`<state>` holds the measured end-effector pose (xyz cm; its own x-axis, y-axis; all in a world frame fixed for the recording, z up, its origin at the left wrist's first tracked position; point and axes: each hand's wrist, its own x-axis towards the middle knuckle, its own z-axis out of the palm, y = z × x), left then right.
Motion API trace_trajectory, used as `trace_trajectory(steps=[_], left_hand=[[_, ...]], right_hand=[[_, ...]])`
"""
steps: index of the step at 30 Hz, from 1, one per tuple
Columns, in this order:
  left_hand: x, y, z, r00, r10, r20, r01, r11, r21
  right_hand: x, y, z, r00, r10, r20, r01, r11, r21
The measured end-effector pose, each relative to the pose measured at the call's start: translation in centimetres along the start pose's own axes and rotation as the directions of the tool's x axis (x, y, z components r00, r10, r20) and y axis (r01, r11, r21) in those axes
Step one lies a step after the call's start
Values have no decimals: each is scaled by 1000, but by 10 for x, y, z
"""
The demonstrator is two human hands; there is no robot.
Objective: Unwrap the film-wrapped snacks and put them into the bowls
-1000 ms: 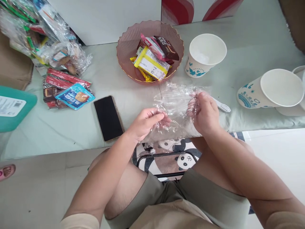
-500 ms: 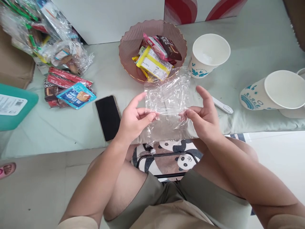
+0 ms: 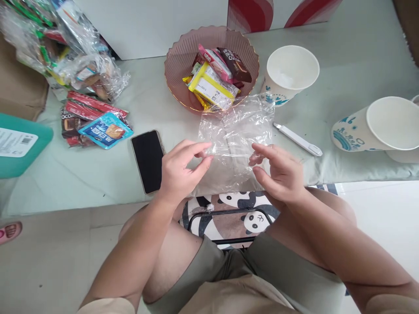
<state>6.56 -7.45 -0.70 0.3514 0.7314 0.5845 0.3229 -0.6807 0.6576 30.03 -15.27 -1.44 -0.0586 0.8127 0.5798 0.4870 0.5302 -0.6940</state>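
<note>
A crumpled clear plastic bag [image 3: 234,139] lies on the cloth-covered table in front of me, its far edge by the bowl and a paper cup. My left hand [image 3: 185,168] is at the bag's left edge, thumb and fingers apart with a gap between them. At the right edge, my right hand [image 3: 279,170] also has thumb and fingers parted, palm turned inward. Neither hand visibly grips the bag. A pink ribbed bowl [image 3: 176,78] with a gold rim holds several wrapped snacks [image 3: 214,85] just beyond it.
A phone [image 3: 148,161] lies left of my left hand. To the right are a white utility knife [image 3: 297,139], an upright paper cup [image 3: 288,83] and a tipped paper cup [image 3: 353,126]. Snack packets [image 3: 104,131], a bagged pile [image 3: 78,56] and a green container [image 3: 22,144] occupy the left.
Both hands have let go of the plastic bag, their fingers parting. The bag has settled flatter on the table and spread to the right, leaving the utility knife more visible.
</note>
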Motion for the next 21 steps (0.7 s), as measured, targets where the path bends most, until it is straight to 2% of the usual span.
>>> trace_trajectory(steps=[2, 4, 6, 8, 10, 12, 14, 16, 18, 21], left_hand=[[1, 1, 1, 994, 86, -65, -78, 991, 107], [0, 2, 1, 989, 97, -108, -82, 987, 138], [-2, 5, 0, 994, 38, -101, -30, 997, 71], [-4, 11, -3, 997, -72, -14, 71, 996, -50], [-4, 19, -6, 983, -168, 75, 176, 975, -134], [-3, 26, -8, 968, -221, 116, 239, 955, -178], [0, 30, -9, 950, -243, 194, 285, 930, -232], [2, 31, -8, 894, -292, 340, 393, 876, -280], [4, 29, -4, 797, -401, 451, 562, 766, -311], [5, 25, 4, 623, -583, 521, 782, 470, -410]], right_hand=[[0, 0, 2, 1000, 10, -7, -10, 998, -70], [0, -1, 4, 997, 68, -39, -74, 985, -159], [0, -2, 5, 988, 128, -90, -146, 961, -236], [1, -4, 4, 980, 138, -144, -171, 953, -251], [1, -8, 0, 981, 132, -144, -154, 977, -149], [0, -12, -4, 983, 174, -61, -170, 983, 68], [-3, -15, -6, 966, 255, 44, -257, 926, 275], [-5, -15, -4, 925, 370, 91, -375, 847, 377], [-7, -11, 0, 880, 472, 46, -449, 797, 404], [-6, -2, 6, 840, 541, -41, -481, 777, 406]])
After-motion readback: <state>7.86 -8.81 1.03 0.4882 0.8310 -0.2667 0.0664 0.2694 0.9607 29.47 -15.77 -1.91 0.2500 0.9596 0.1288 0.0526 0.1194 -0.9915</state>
